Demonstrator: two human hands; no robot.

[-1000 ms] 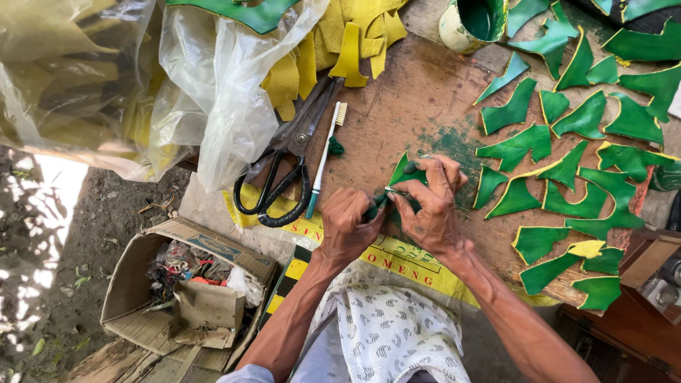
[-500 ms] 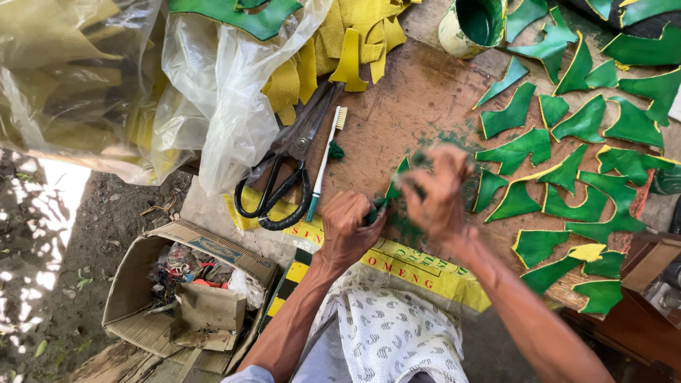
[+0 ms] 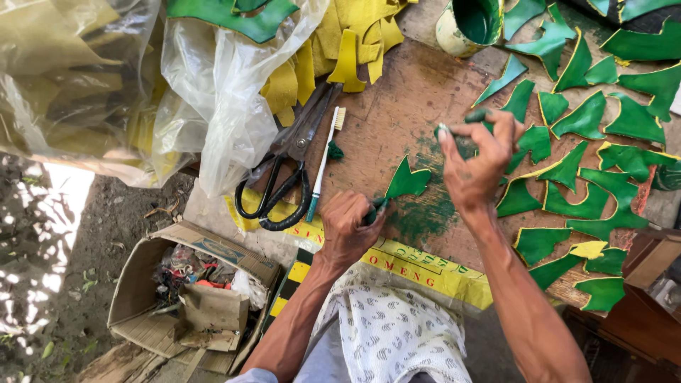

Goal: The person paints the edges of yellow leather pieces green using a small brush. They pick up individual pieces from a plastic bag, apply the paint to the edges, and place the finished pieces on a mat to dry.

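Note:
My left hand (image 3: 350,225) pinches the lower tip of a green-painted, leaf-shaped leather piece (image 3: 408,180), which lies on the stained wooden board (image 3: 397,99). My right hand (image 3: 479,159) is raised just right of that piece. Its fingers are closed on a small dark green dabber (image 3: 474,116), though what exactly that is stays hard to make out. A green smear (image 3: 425,213) marks the board under both hands. A cup of green paint (image 3: 471,23) stands at the far edge, beyond my right hand.
Large black-handled scissors (image 3: 284,186) and a toothbrush (image 3: 323,160) lie left of the piece. Several painted green pieces (image 3: 589,164) cover the board's right side. Yellow cut pieces (image 3: 342,44) and plastic bags (image 3: 220,99) sit far left. A cardboard box of scraps (image 3: 191,284) stands on the ground.
My right hand has let go of the green piece and lifted up and to the right. My left hand keeps its hold on the piece's tip.

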